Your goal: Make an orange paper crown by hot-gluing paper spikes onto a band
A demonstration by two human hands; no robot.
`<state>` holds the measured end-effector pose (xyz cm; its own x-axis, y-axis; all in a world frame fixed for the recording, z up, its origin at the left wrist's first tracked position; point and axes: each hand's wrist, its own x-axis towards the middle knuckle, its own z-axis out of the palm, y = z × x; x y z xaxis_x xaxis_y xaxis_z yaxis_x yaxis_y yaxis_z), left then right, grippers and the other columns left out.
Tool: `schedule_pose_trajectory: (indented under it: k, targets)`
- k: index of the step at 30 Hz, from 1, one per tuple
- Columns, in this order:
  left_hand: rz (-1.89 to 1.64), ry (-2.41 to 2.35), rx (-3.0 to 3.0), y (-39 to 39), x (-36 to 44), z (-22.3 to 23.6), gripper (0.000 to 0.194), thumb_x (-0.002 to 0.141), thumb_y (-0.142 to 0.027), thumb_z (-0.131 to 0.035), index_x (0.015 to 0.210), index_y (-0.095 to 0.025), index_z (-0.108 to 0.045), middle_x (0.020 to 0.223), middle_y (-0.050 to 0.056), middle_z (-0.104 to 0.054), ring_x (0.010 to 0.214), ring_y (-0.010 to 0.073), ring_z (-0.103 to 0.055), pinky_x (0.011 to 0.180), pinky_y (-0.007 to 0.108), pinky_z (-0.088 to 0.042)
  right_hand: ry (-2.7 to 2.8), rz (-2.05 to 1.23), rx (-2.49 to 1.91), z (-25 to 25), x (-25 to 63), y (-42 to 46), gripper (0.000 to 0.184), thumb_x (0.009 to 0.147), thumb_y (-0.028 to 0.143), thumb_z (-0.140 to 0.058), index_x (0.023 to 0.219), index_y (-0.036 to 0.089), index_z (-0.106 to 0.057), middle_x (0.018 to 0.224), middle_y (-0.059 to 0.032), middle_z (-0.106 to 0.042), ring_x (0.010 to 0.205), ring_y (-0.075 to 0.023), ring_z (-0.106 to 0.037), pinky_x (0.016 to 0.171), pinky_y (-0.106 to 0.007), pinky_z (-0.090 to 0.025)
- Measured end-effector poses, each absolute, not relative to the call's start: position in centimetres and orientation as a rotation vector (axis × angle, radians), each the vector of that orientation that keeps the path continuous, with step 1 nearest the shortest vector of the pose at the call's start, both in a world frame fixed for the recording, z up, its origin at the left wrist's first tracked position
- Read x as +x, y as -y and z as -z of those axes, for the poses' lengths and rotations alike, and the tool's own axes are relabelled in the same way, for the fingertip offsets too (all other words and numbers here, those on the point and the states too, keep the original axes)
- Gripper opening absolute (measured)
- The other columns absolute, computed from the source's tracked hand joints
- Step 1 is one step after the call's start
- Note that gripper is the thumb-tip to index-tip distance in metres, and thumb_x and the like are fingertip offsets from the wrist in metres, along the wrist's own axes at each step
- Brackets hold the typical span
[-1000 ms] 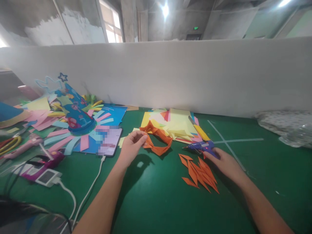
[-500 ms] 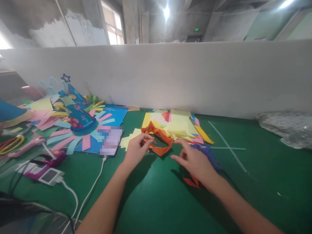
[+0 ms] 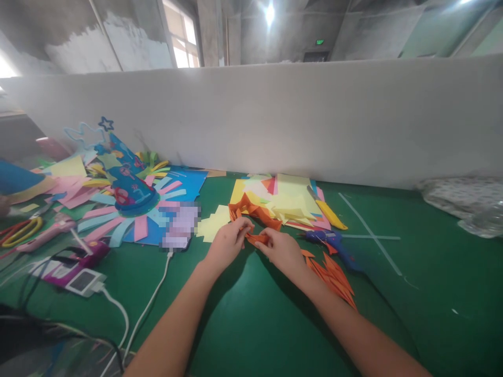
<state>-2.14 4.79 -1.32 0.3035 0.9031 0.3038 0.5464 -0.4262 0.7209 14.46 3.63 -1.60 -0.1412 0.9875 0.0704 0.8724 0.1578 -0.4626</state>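
Note:
An orange folded paper ring [image 3: 257, 213] lies on the green table [image 3: 251, 319] in front of a stack of yellow and pink paper sheets [image 3: 288, 203]. My left hand [image 3: 228, 242] pinches the ring's near left edge. My right hand [image 3: 281, 250] pinches its near right part, fingers closed on the orange paper. Both hands meet over the ring. Several loose orange paper pieces [image 3: 332, 277] lie just right of my right wrist. A blue glue gun [image 3: 334, 243] rests on the table beyond them, untouched.
At left are a blue decorated cone [image 3: 128, 180] on coloured paper strips, a phone [image 3: 178, 228] with a white cable [image 3: 147, 306], a purple glue gun [image 3: 84, 256], scissors [image 3: 18, 233] and a pink cutter [image 3: 43, 235]. A white partition [image 3: 314, 120] bounds the far edge. A plastic bag [image 3: 463, 201] sits far right.
My right hand left the blue glue gun, swept left across the table and took hold of the orange ring beside my left hand. The left hand stayed on the ring.

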Motion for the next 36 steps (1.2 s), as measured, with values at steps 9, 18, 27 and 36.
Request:
schedule_pose_trajectory:
  k: [9, 18, 27, 36]
  targets:
    - [-0.929, -1.297, 2.134, -5.0, -2.0, 1.8, 0.02, 0.09, -0.025, -0.035, 0.096, -0.021, -0.055, 0.07, -0.003, -0.06, 0.046, 0.0078, -0.05, 0.057, 0.022, -0.042, 2.094, -0.468, -1.725, 1.0, 14.2, -3.2, 0.012, 0.078, 0.032, -0.058, 0.082, 0.022, -0.063, 0.061, 0.0011, -0.062, 0.055, -0.0132, -0.054, 0.049, -0.022, -0.025]
    - [-0.856, -1.304, 2.118, -4.9, -2.2, 1.6, 0.02, 0.09, -0.025, -0.034, 0.092, -0.021, -0.054, 0.071, -0.004, -0.059, 0.041, 0.0076, -0.049, 0.054, 0.022, -0.041, 2.077, -0.503, -1.715, 0.7, 14.2, -3.1, 0.013, 0.079, 0.033, -0.057, 0.082, 0.022, -0.063, 0.059, 0.0024, -0.059, 0.054, -0.0124, -0.052, 0.049, -0.022, -0.026]
    - [-0.845, -1.31, 2.141, -4.9, -2.1, 1.6, 0.02, 0.089, -0.023, -0.035, 0.091, -0.021, -0.054, 0.064, -0.005, -0.055, 0.042, 0.0085, -0.049, 0.055, 0.022, -0.041, 2.075, -0.473, -1.704, 1.2, 14.4, -3.4, 0.015, 0.079, 0.035, -0.056, 0.079, 0.021, -0.062, 0.056, 0.0029, -0.057, 0.051, -0.0118, -0.05, 0.048, -0.022, -0.024]
    - [-0.829, -1.315, 2.136, -4.8, -2.1, 1.5, 0.018, 0.088, -0.022, -0.035, 0.092, -0.021, -0.053, 0.066, -0.004, -0.057, 0.041, 0.0083, -0.05, 0.054, 0.022, -0.042, 2.073, -0.455, -1.704, 1.4, 14.5, -3.5, 0.017, 0.079, 0.036, -0.056, 0.075, 0.021, -0.061, 0.056, 0.0026, -0.056, 0.051, -0.0119, -0.049, 0.049, -0.022, -0.024]
